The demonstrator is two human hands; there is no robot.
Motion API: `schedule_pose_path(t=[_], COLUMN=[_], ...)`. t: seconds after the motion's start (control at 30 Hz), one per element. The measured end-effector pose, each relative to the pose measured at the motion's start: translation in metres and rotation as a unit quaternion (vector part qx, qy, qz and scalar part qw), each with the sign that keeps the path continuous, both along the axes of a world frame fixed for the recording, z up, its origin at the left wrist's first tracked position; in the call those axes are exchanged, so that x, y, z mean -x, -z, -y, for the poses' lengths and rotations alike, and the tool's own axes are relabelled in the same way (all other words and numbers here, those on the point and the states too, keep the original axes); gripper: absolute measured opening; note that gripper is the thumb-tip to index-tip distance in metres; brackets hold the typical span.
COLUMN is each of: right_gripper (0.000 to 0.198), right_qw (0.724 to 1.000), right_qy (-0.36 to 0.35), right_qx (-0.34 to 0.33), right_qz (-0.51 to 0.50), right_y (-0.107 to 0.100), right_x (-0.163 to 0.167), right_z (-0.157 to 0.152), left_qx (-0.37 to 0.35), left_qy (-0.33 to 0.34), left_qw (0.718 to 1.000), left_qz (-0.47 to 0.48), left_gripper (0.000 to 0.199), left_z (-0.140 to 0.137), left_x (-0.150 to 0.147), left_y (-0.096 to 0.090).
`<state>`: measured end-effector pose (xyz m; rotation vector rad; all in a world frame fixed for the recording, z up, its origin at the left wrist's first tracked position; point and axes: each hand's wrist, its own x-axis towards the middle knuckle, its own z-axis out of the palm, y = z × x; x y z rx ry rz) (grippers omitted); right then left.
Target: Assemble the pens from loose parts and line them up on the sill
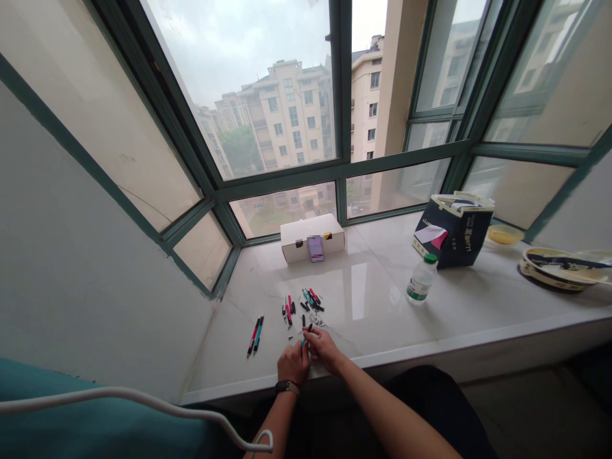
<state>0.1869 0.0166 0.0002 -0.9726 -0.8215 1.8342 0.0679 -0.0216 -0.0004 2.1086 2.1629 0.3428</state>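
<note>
Near the sill's front edge, my left hand (292,366) is closed around a teal pen barrel (303,342), of which only a small part shows. My right hand (323,349) meets it from the right, fingers pinched at the pen's upper end, where a black piece (310,327) sticks up. Just beyond my hands lie loose pen parts: red barrels (289,313), black pieces (292,307) and a scatter of small silvery bits (313,317). To the left, a red-and-black pen (251,338) and a teal-and-black pen (259,334) rest side by side.
A white box (313,229) stands against the window with a small purple packet (315,248) at its front. Rightward are a green-capped bottle (421,280), a dark paper bag (454,231), a yellow bowl (503,235) and a round container (557,271). A white curved tube (143,396) crosses lower left.
</note>
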Motion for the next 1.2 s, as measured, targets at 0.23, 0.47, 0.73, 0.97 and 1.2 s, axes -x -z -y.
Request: schedule_pose_path(t=[0.23,0.47,0.73,0.97,1.2], right_gripper=[0.043,0.042,0.041,0.044,0.040], right_qw=[1.000,1.000,0.999,0.997,0.997], right_qy=[-0.011,0.011,0.021,0.028,0.038], right_qx=[-0.001,-0.006,0.004,0.023,0.003], right_qz=[-0.028,-0.002,-0.036,-0.066,-0.074], right_y=[0.0055,0.0052,0.0025,0.0022,0.0090], right_x=[-0.0002,0.0009,-0.0020,-0.0020,-0.0021], right_z=[-0.0002,0.0003,0.0009,0.0014,-0.0005], left_qx=[-0.008,-0.016,-0.020,-0.025,-0.028], left_qy=[-0.004,0.002,0.000,-0.005,-0.004], left_qw=[1.000,1.000,1.000,1.000,1.000], left_qz=[-0.005,0.001,-0.003,-0.010,-0.012], left_gripper=[0.040,0.038,0.041,0.041,0.041], left_z=[0.0001,0.0002,0.0000,0.0004,0.0003], left_x=[-0.0007,0.0003,-0.0010,-0.0008,-0.0008], left_y=[0.0008,0.0022,0.0028,0.0042,0.0037])
